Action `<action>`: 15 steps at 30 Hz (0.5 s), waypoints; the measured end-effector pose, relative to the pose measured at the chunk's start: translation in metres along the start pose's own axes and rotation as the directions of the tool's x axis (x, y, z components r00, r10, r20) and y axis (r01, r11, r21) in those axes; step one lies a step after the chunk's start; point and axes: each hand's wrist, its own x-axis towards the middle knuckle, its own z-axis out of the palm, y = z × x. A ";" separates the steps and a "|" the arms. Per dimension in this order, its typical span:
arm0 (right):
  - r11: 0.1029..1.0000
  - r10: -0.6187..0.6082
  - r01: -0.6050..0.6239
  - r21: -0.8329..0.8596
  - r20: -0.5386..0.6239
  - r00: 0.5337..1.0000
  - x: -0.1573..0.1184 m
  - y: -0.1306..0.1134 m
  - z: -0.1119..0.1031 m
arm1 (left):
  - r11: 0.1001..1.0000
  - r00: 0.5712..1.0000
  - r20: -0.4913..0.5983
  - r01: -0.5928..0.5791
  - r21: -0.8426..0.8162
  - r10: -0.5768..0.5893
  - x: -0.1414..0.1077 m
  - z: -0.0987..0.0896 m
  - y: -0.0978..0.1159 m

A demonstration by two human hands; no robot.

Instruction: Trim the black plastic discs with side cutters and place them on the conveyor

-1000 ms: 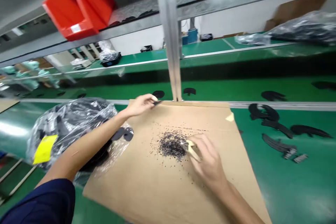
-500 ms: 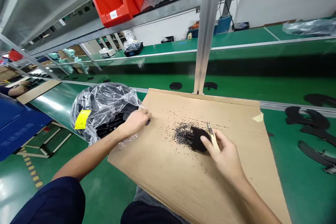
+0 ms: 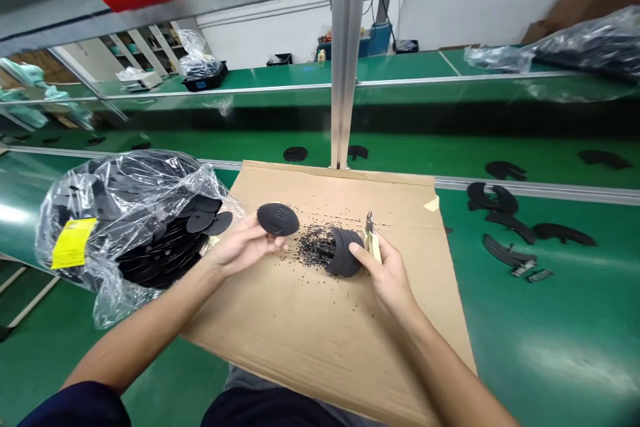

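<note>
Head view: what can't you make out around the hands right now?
Head view:
- Small cutters: handles hidden by the right hand.
- Black oval pad: underside hidden by the left hand.
- Black crumbs: too small to tell their shape.
- Black pieces in the plastic bag: film glare blurs their count.

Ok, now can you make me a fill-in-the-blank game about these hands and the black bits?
1. The left hand holds a flat black piece shaped like an ____.
2. The right hand holds a curved black piece beside small black crumbs, which lie on a flat brown ____ sheet.
3. The paper label on the clear plastic bag is ____.

Missing words: oval, cardboard, yellow.
</note>
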 end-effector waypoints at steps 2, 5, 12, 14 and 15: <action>1.000 0.010 -0.010 0.020 -0.017 1.000 0.000 0.001 -0.001 | 0.987 0.998 0.020 0.070 -0.143 -0.068 0.011 0.018 -0.011; 1.000 0.005 -0.005 0.011 -0.034 0.999 -0.001 0.000 -0.002 | 0.966 0.995 0.028 0.098 -0.240 -0.094 0.024 0.037 -0.019; 0.996 -0.016 0.015 -0.087 -0.012 1.000 -0.005 -0.005 -0.001 | 0.988 0.994 0.041 -0.110 0.109 0.106 0.031 0.053 -0.034; 0.989 -0.040 0.038 -0.142 -0.010 0.999 -0.006 -0.006 0.000 | 0.975 0.989 0.060 -0.146 0.168 0.137 0.028 0.054 -0.044; 0.985 -0.053 0.051 -0.165 -0.009 0.999 -0.007 -0.007 0.000 | 0.970 0.987 0.072 -0.152 0.188 0.141 0.026 0.054 -0.048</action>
